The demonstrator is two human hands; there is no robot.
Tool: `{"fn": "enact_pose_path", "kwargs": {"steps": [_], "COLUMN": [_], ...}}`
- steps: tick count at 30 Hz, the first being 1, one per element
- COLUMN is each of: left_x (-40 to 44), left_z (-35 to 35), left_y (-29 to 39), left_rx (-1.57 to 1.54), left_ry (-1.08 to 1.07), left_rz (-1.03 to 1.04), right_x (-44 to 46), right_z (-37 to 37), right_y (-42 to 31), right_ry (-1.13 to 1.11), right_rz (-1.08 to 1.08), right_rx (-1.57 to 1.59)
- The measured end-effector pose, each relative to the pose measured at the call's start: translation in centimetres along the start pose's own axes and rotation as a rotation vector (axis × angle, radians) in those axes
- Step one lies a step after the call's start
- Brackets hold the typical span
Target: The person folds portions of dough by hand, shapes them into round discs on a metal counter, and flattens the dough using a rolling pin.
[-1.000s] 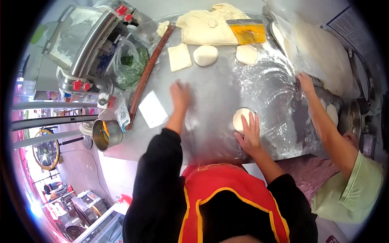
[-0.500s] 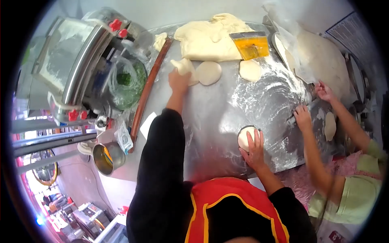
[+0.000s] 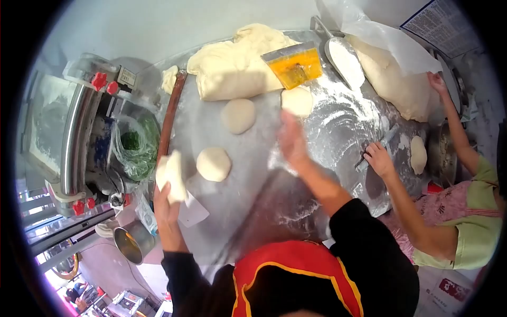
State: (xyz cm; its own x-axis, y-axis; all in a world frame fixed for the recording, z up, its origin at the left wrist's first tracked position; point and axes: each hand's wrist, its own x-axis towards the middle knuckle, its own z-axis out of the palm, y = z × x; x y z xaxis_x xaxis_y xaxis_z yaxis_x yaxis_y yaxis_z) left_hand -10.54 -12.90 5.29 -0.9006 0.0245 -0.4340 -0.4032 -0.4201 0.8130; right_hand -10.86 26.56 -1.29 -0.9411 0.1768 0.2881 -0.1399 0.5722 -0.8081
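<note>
My left hand (image 3: pixel 168 208) holds a flat piece of dough (image 3: pixel 172 177) up at the left, beside the wooden rolling pin (image 3: pixel 171 113) and over the white card (image 3: pixel 193 211). Just right of it lies a round dough piece (image 3: pixel 214 164), with another round piece (image 3: pixel 238 115) farther back. My right hand (image 3: pixel 292 138), blurred by motion, is just in front of a small dough piece (image 3: pixel 297 101); whether its fingers hold anything is unclear. A large dough mass (image 3: pixel 232 68) rests at the back, with the orange-yellow scraper (image 3: pixel 294 65) against its right end.
A co-worker's hand (image 3: pixel 380 158) is on the floured table at the right, near a rolling tool and a dough piece (image 3: pixel 418 155). Their other hand (image 3: pixel 437 83) touches plastic over a big dough bulk (image 3: pixel 393 79). A metal scoop (image 3: pixel 344 61), a dough machine (image 3: pixel 76 137) and a metal pot (image 3: pixel 134 243) surround the table.
My left hand has lifted the dough piece and come nearer me at the left. My right hand has left its round dough and moved back. One round piece now lies nearer the left hand.
</note>
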Motion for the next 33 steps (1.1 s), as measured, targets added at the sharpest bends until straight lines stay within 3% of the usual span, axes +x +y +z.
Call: {"fn": "enact_pose_path", "kwargs": {"steps": [1, 3, 7, 10, 14, 17, 18, 19, 22, 23, 25, 28, 31, 33], "left_x": [-1.0, -3.3, -5.9, -6.7, -5.4, -4.7, -4.1, -4.4, -4.6, -4.8, -5.7, -7.0, -6.4, -5.4], "left_z": [-1.0, -1.9, -0.3, 3.5, 7.5, 10.8, 10.2, 12.1, 15.1, 16.3, 18.7, 20.6, 18.1, 18.0], "left_y": [-0.5, -1.6, -4.1, -5.5, -7.0, -7.4, -8.6, -9.1, -11.5, -12.6, -14.9, -17.7, -20.2, -20.4], "left_rx": [0.003, 0.007, -0.083, -0.127, -0.155, -0.079, 0.026, -0.079, 0.01, 0.011, 0.068, 0.28, 1.238, 1.333], "left_ry": [0.004, 0.049, -0.05, -0.151, -0.232, -0.286, -0.255, -0.277, -0.362, -0.408, -0.478, -0.488, -0.295, -0.403], "left_rz": [-0.005, -0.065, -0.178, -0.238, -0.367, -0.424, -0.499, -0.418, -0.421, -0.425, -0.352, -0.226, 0.334, 0.58], "right_x": [1.6, 3.9, 8.9, 8.7, -0.7, -11.0, -14.6, -17.0, -18.1, -17.4, -15.2, -14.1, -14.3, -14.5], "right_z": [-2.1, -7.2, -12.8, -11.1, -6.6, -7.2, -7.9, -8.8, -11.1, -11.2, -11.3, -10.2, -10.1, -9.4], "right_y": [2.3, 7.3, 15.8, 17.2, 9.6, -0.1, -1.1, -1.3, -0.6, -0.8, -1.6, -3.7, -3.5, -1.3], "right_ry": [0.183, 0.273, 0.078, 0.007, -0.295, -0.683, -0.714, -0.743, -0.589, -0.437, -0.136, -0.078, -0.081, -0.121], "right_rz": [-0.03, 0.101, 0.127, 0.069, -0.026, -0.115, -0.156, -0.198, -0.176, -0.075, 0.125, 0.512, 0.501, 0.277], "right_rx": [-0.065, -0.371, -0.448, -0.675, -0.853, -0.577, -0.537, -0.495, -0.745, -0.55, -0.157, 0.358, 0.176, -0.143]}}
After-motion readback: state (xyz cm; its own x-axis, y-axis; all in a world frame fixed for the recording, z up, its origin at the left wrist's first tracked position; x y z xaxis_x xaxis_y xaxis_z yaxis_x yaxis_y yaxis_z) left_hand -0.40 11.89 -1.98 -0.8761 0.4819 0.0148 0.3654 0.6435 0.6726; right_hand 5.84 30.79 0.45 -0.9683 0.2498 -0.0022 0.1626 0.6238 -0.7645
